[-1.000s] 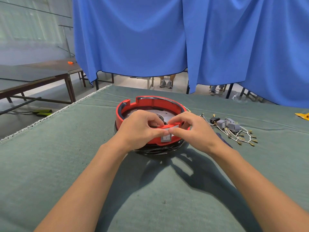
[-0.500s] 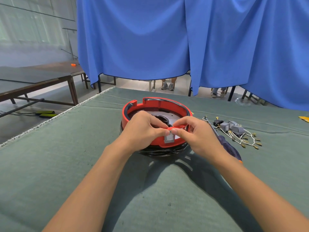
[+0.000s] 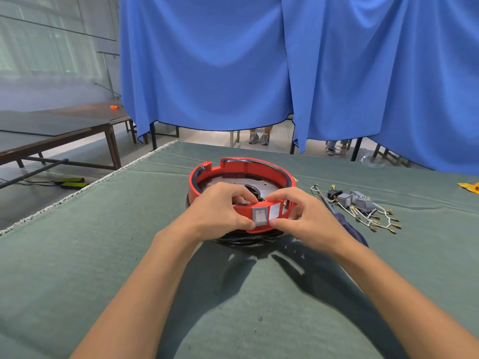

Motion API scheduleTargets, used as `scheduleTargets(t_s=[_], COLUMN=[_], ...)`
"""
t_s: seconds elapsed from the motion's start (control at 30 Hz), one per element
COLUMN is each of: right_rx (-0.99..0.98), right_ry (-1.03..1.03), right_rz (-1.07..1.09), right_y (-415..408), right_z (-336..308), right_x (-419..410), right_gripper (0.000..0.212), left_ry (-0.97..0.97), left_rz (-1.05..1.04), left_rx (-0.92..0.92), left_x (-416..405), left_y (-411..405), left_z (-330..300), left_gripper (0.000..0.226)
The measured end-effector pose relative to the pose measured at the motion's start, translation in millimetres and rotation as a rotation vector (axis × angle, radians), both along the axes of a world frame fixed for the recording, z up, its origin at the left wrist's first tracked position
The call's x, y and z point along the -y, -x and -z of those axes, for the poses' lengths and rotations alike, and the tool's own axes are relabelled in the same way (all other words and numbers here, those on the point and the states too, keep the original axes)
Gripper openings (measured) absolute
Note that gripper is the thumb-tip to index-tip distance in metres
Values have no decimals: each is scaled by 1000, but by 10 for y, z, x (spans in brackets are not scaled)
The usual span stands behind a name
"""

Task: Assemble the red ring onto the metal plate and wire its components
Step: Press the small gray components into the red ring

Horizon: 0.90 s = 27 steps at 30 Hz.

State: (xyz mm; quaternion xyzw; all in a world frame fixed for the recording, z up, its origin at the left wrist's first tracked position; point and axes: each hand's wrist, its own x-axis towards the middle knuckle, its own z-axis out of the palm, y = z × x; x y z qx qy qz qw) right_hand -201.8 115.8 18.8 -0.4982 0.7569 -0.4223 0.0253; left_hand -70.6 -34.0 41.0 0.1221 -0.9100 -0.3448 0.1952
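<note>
Both bare forearms are reaching up from the bottom corners of the frame, converging at its centre. The left hand [image 3: 220,211] is curling its fingers over the near wall of the red ring [image 3: 241,168], thumb pressing underneath (knuckles facing the camera). The right hand [image 3: 305,218] is mirroring it, pinching the same wall.

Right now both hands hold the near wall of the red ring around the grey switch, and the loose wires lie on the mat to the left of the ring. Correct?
Not quite. The head view shows the loose wires on the mat to the right of the red ring, not the left. The rest stands: the left hand and right hand hold the ring's near wall around the grey switch.
</note>
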Motion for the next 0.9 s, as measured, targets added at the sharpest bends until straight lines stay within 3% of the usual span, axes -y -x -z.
scheduleTargets(t_s=[0.3,0.53,0.73,0.9], right_rx=[-86,-259,-200,-203], right_ry=[-41,-35,-15,9], right_rz=[40,175,136,119], right_y=[-5,-67,-92,-54], right_z=[33,55,88,78], right_x=[39,20,26,13], right_gripper=[36,26,28,28], left_ry=[76,132,205,403], left_rz=[-43,-60,-89,-204], left_rx=[10,-117,-145,-212], left_x=[6,-34,-86,-245], left_y=[34,59,90,205], left_z=[34,83,134,256], left_gripper=[33,29,22,24])
